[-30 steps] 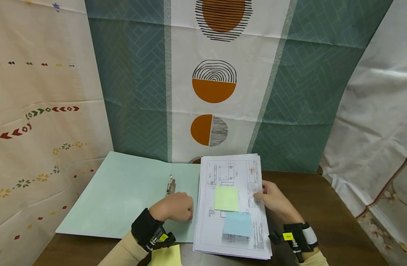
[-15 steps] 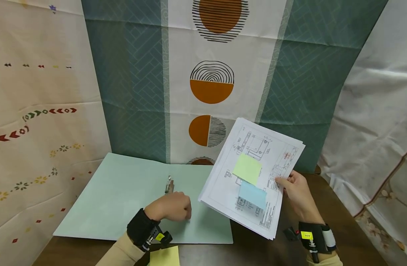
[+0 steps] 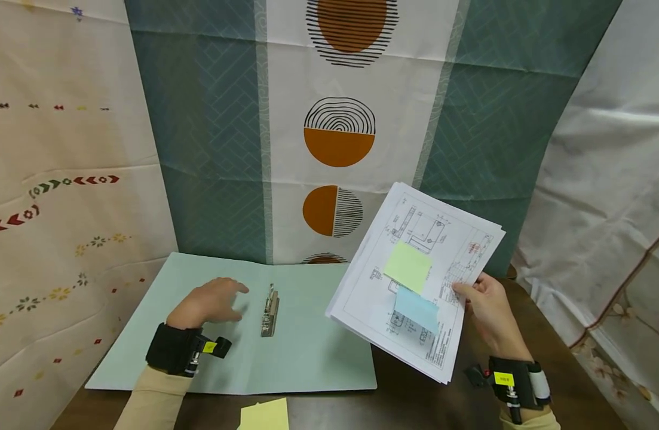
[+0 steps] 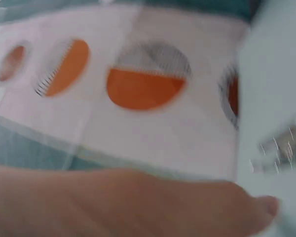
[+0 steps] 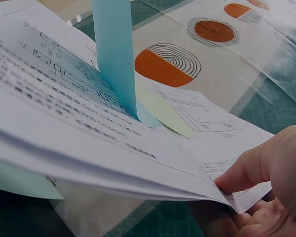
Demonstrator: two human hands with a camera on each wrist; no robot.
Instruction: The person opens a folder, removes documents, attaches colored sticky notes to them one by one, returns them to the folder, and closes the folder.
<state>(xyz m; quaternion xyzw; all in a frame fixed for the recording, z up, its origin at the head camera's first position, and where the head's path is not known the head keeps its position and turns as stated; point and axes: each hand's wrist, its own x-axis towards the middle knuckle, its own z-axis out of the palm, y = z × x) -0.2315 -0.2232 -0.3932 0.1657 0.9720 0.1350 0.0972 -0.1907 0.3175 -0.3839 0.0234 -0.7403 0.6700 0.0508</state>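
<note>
My right hand (image 3: 493, 313) pinches a stack of paper sheets (image 3: 361, 280) by its right edge, thumb on top, holding it tilted above the folder's right side. Technical drawings are printed on the top sheet, which carries a green sticky note (image 3: 408, 267) and a blue sticky note (image 3: 416, 310) with one end lifted, as the right wrist view shows. A pale green folder (image 3: 318, 352) lies spread on the table. Its metal clip (image 3: 270, 312) sits right of the fold. My left hand (image 3: 208, 304), fingers loosely bent and holding nothing, is over the left cover, left of the clip.
A yellow sticky pad (image 3: 264, 414) lies at the table's front edge, below the folder. The brown wooden table (image 3: 544, 358) extends to the right. Patterned cloths hang behind and at both sides, the green and white one (image 3: 221, 149) directly behind the folder.
My right hand has lifted the paper stack off the folder, moving it up and right and turning it clockwise. My left hand has moved left, uncovering the clip.
</note>
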